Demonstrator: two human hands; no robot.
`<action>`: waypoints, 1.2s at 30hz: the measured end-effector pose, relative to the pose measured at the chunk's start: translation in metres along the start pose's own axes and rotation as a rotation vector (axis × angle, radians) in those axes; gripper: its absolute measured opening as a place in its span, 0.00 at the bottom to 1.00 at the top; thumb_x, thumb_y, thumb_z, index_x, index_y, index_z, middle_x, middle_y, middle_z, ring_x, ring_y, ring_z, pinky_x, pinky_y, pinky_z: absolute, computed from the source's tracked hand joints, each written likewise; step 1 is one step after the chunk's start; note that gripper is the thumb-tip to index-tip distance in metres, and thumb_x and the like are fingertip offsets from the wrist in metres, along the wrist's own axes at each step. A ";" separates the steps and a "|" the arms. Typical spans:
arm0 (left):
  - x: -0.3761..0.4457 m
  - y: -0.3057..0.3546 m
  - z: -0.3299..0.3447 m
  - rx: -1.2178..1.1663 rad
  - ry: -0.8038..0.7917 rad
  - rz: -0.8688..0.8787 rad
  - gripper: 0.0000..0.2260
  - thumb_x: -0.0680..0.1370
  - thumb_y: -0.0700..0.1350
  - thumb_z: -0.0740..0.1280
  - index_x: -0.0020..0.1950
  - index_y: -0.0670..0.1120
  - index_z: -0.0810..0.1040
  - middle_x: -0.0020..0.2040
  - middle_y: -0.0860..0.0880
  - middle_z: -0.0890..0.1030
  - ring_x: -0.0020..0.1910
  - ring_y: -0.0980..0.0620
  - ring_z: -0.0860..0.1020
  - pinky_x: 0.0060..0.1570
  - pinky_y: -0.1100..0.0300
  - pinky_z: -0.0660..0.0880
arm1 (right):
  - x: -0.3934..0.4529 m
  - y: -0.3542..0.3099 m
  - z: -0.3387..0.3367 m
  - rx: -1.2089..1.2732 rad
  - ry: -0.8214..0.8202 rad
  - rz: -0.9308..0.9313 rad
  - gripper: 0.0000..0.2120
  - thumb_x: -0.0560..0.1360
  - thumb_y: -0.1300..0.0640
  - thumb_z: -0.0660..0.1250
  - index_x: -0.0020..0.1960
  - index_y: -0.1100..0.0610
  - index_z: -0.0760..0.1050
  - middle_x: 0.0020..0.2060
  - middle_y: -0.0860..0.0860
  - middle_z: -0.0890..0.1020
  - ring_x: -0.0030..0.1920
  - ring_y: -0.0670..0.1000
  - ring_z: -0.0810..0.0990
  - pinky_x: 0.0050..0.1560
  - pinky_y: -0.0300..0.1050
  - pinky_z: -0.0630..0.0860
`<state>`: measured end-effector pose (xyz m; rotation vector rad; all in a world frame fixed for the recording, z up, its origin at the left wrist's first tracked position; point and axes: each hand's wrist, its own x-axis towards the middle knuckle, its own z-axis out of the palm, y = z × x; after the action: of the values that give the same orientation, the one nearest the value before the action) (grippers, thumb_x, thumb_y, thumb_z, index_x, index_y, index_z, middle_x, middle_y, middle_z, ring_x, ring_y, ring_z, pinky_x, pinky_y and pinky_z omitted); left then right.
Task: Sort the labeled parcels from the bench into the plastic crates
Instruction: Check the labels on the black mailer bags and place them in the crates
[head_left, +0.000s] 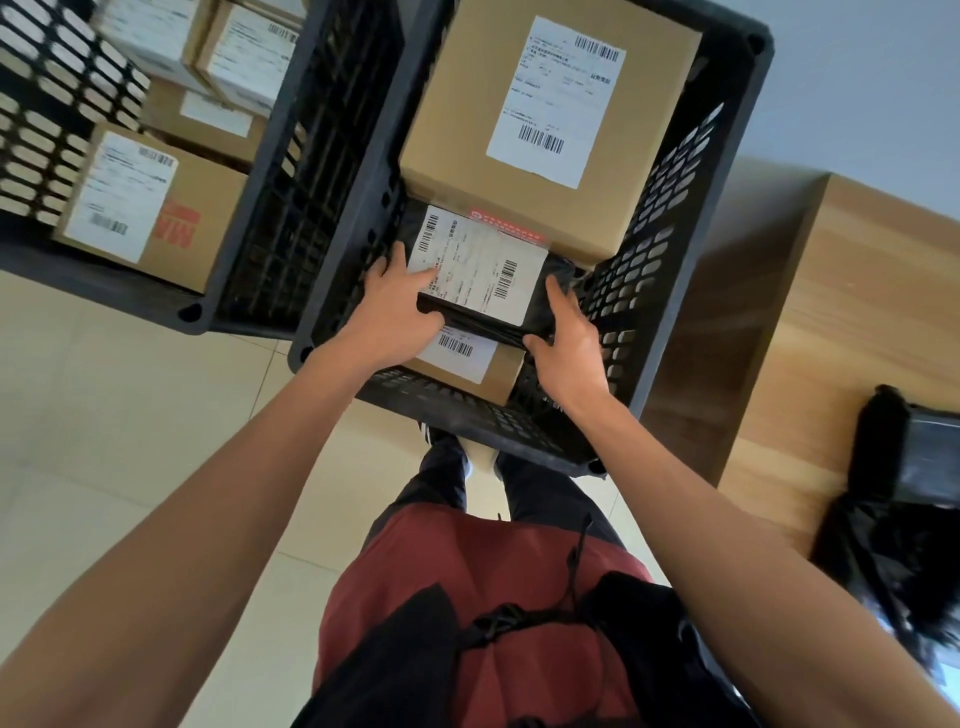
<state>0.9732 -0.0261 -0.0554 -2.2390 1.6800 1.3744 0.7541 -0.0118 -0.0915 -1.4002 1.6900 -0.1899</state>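
Note:
A black plastic-wrapped parcel (483, 280) with a white label lies inside the right black crate (675, 218). It rests on a small cardboard box (467, 364), against a large labeled cardboard box (550, 114). My left hand (389, 306) holds the parcel's left end, thumb on the label. My right hand (566, 343) grips its right end, fingers curled over the black wrap.
A second black crate (249, 249) to the left holds several labeled cardboard boxes (140, 208). The wooden bench (831, 322) stands to the right, with black-wrapped parcels (904, 493) on it. Pale tiled floor and my legs are below.

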 end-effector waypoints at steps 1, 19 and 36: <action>-0.001 -0.002 0.000 0.032 -0.006 0.015 0.29 0.83 0.42 0.64 0.84 0.49 0.61 0.86 0.45 0.43 0.84 0.43 0.41 0.80 0.41 0.52 | -0.001 0.001 0.001 -0.055 0.012 -0.027 0.39 0.81 0.65 0.69 0.85 0.51 0.54 0.84 0.56 0.52 0.78 0.59 0.67 0.78 0.48 0.63; 0.010 -0.015 0.009 0.534 -0.070 0.180 0.29 0.84 0.43 0.63 0.83 0.57 0.59 0.84 0.50 0.40 0.83 0.43 0.36 0.69 0.41 0.71 | -0.004 0.006 -0.005 -0.720 -0.201 -0.334 0.32 0.83 0.63 0.61 0.83 0.47 0.58 0.85 0.51 0.49 0.85 0.54 0.44 0.79 0.69 0.57; 0.004 0.002 -0.024 0.406 0.091 0.286 0.19 0.84 0.48 0.63 0.76 0.50 0.74 0.75 0.46 0.71 0.74 0.43 0.66 0.69 0.40 0.68 | -0.044 -0.001 -0.017 -0.225 0.128 -0.201 0.22 0.84 0.63 0.63 0.77 0.55 0.72 0.80 0.54 0.66 0.81 0.55 0.63 0.78 0.49 0.60</action>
<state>0.9867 -0.0419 -0.0421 -1.9168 2.1446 0.8668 0.7404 0.0180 -0.0572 -1.7608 1.7138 -0.2110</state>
